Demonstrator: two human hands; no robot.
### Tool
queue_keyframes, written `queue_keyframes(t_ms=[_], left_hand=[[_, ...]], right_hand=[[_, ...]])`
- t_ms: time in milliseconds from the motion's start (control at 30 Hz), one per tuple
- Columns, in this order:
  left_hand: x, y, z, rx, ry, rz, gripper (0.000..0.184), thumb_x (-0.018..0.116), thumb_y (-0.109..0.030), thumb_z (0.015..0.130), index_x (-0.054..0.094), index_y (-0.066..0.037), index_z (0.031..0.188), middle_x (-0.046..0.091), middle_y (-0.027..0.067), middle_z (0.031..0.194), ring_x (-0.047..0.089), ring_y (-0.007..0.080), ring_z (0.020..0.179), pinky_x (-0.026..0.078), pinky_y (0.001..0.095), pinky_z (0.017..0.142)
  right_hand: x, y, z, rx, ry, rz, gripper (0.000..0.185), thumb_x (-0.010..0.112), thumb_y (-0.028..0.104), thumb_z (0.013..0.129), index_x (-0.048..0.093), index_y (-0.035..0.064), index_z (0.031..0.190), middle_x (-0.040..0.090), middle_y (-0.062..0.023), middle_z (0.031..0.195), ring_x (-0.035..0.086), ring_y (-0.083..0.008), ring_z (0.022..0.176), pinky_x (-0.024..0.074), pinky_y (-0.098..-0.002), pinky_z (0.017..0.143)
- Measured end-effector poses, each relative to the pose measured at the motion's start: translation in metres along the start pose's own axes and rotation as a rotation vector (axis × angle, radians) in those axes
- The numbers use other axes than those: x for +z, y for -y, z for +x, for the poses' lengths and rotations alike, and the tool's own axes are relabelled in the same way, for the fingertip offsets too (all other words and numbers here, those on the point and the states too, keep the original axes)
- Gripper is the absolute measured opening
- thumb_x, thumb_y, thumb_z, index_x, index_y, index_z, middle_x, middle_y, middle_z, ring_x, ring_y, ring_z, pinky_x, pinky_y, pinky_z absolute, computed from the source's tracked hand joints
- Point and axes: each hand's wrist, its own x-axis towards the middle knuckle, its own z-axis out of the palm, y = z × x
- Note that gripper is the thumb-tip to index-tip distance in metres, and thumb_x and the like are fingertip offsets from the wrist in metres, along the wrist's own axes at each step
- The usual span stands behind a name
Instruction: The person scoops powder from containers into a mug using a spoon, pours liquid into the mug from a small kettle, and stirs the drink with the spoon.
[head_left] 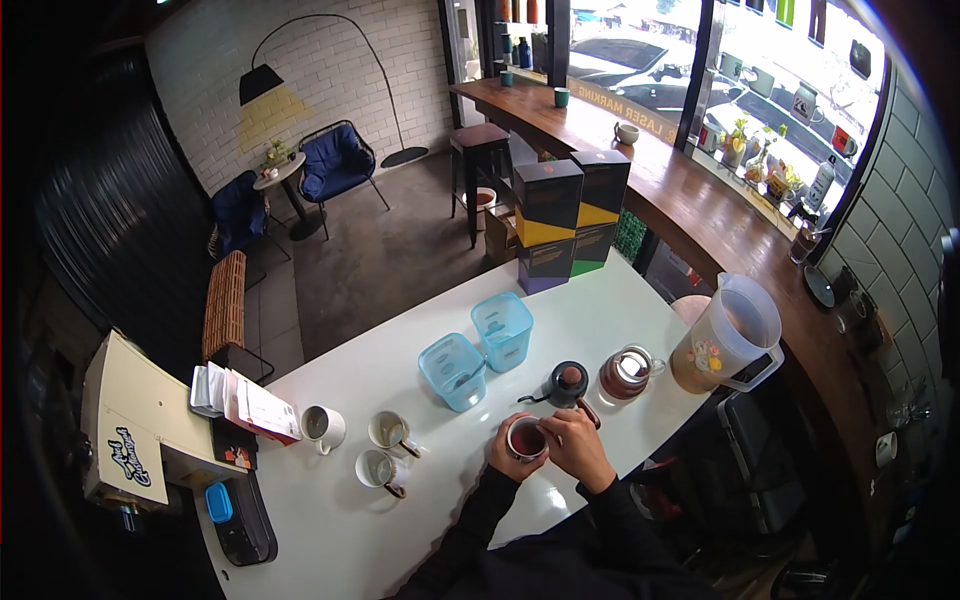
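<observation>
My left hand (507, 455) is wrapped round the side of a mug (524, 440) with dark reddish liquid in it. Over the mug's right rim, the fingers of my right hand (580, 447) are pinched together; whatever they hold is too small or hidden to make out. Just beyond stands a small black gooseneck kettle (566, 384), its brown handle close to my right hand. To its right is a glass server (627, 374) holding brown liquid. Two light-blue plastic tubs, one nearer (450, 385) and one farther (503, 335), stand beyond my left hand.
Three mugs, a white one (323, 430) and two others (390, 432) (378, 468), stand on the left of the white table (310, 510). A large plastic pitcher (712, 345) is at the right edge. Dark boxes (548, 215) are stacked at the far corner. Papers (255, 405) stand at left.
</observation>
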Motion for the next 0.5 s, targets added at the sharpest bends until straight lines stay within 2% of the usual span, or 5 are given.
queue_keyframes(t_ms=[200, 300, 400, 433, 500], left_hand=[[-0.001, -0.001, 0.0, -0.019, 0.01, -0.042, 0.081, 0.091, -0.024, 0.063, 0.05, -0.004, 0.13, 0.065, 0.0123, 0.116, 0.067, 0.0248, 0.105, 0.054, 0.0371, 0.092], [-0.001, -0.001, 0.0, -0.036, 0.022, -0.026, 0.082, 0.092, -0.026, 0.063, 0.05, -0.004, 0.13, 0.065, 0.0116, 0.117, 0.066, 0.0239, 0.107, 0.054, 0.0367, 0.093], [-0.002, 0.002, 0.002, 0.006, 0.015, 0.063, 0.081, 0.091, -0.027, 0.064, 0.05, -0.003, 0.129, 0.065, 0.0124, 0.116, 0.066, 0.0239, 0.106, 0.054, 0.0361, 0.092], [-0.002, -0.001, 0.004, 0.027, 0.013, 0.117, 0.08, 0.091, -0.027, 0.064, 0.05, -0.003, 0.129, 0.065, 0.0129, 0.115, 0.066, 0.0239, 0.106, 0.054, 0.0357, 0.092], [-0.004, -0.004, 0.005, 0.028, 0.003, 0.133, 0.081, 0.091, -0.029, 0.064, 0.05, -0.003, 0.129, 0.066, 0.0138, 0.113, 0.068, 0.0245, 0.104, 0.054, 0.0357, 0.09]], right_hand=[[0.001, 0.007, -0.002, 0.03, 0.034, 0.12, 0.012, 0.068, 0.003, 0.08, 0.073, 0.0009, 0.091, 0.065, -0.0138, 0.075, 0.063, -0.0334, 0.072, 0.0495, -0.04, 0.072], [-0.012, 0.007, 0.001, 0.038, -0.148, 0.158, 0.009, 0.068, 0.001, 0.081, 0.071, -0.0015, 0.089, 0.068, -0.016, 0.079, 0.065, -0.0342, 0.072, 0.0506, -0.0414, 0.072], [-0.032, 0.014, 0.001, 0.142, -0.235, 0.27, 0.008, 0.067, 0.0, 0.083, 0.071, 0.0002, 0.089, 0.071, -0.0148, 0.084, 0.068, -0.0355, 0.081, 0.051, -0.0436, 0.092], [-0.038, 0.012, -0.001, 0.159, -0.239, 0.254, 0.01, 0.067, 0.0, 0.083, 0.072, -0.0002, 0.092, 0.072, -0.0141, 0.082, 0.07, -0.0306, 0.076, 0.0538, -0.0373, 0.081], [-0.049, 0.011, -0.003, 0.232, -0.281, 0.304, 0.01, 0.067, -0.001, 0.085, 0.072, -0.0012, 0.093, 0.071, -0.0139, 0.079, 0.069, -0.0216, 0.068, 0.0526, -0.0302, 0.07]])
